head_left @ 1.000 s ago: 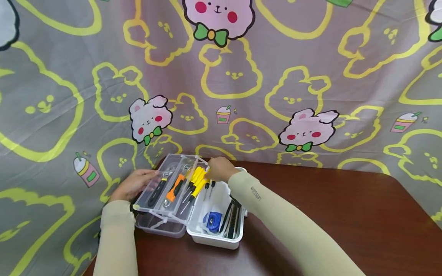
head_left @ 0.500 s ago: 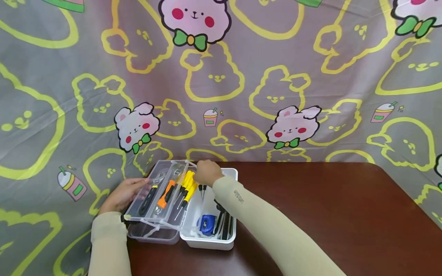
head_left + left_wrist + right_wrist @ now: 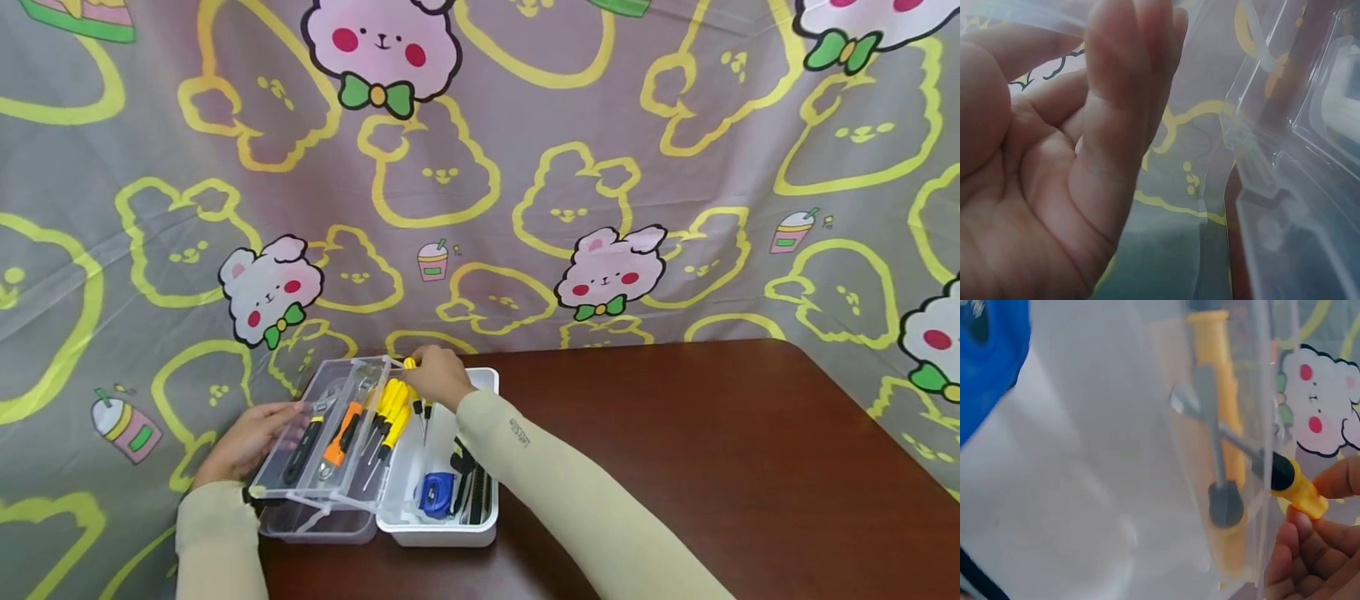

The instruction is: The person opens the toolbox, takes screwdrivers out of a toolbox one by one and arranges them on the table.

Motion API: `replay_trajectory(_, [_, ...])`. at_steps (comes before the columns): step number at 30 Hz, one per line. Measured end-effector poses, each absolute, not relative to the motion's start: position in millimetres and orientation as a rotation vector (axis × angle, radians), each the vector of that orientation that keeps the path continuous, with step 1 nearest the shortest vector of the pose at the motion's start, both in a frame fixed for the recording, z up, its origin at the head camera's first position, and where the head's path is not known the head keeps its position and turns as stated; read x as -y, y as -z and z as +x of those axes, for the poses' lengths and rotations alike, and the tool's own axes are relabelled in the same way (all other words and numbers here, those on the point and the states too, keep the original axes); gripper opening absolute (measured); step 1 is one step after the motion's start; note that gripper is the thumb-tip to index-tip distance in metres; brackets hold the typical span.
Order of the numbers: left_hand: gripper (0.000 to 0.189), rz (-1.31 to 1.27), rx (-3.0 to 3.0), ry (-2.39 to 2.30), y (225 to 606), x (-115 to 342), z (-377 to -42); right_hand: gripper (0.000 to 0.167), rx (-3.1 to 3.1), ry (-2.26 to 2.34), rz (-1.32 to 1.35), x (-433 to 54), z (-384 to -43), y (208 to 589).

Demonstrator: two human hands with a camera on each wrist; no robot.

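Observation:
My left hand (image 3: 246, 437) grips the left edge of a clear tray (image 3: 303, 495), its thumb and fingers around the plastic in the left wrist view. Over the far end of a white toolbox (image 3: 438, 528), my right hand (image 3: 441, 377) pinches a yellow-handled screwdriver (image 3: 1305, 495) by its end. The screwdriver's black collar and metal shaft show partly through the tray's clear wall. Several other yellow screwdrivers (image 3: 392, 404) lie in the tray. An orange utility knife (image 3: 342, 433) and a black-handled adjustable wrench (image 3: 303, 450) lie further left in it.
A blue tape measure (image 3: 437, 495) and dark tools (image 3: 472, 492) lie inside the white toolbox. Its clear lid (image 3: 322, 525) hangs open under the tray. Brown tabletop (image 3: 660, 433) extends right; a patterned curtain (image 3: 495, 192) stands close behind and left.
The head view has turned right, so everything shifts left. My right hand has drawn the screwdriver slightly up and away from the others; its yellow handle now shows. My left hand keeps its hold.

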State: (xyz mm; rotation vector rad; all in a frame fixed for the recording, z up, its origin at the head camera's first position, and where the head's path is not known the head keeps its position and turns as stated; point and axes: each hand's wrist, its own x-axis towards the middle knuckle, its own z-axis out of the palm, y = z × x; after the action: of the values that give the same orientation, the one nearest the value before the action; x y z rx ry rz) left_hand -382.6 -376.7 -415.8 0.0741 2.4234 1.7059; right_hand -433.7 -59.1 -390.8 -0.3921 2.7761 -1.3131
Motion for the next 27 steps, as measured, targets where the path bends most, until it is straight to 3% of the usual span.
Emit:
replay_trajectory(4, [0.06, 0.093, -2.442, -1.685, 417, 378, -381, 0.039, -2.646, 1.555, -0.354, 57, -431, 392])
replay_trajectory(15, [0.059, 0.102, -2.445, -1.702, 418, 377, -382, 0.023, -2.207, 2.112, -0.235, 50, -432, 394])
replay_trajectory(27, [0.05, 0.124, -2.381, -1.764, 419, 380, -381, 0.029, -2.099, 2.178, -0.167, 35, -433, 386])
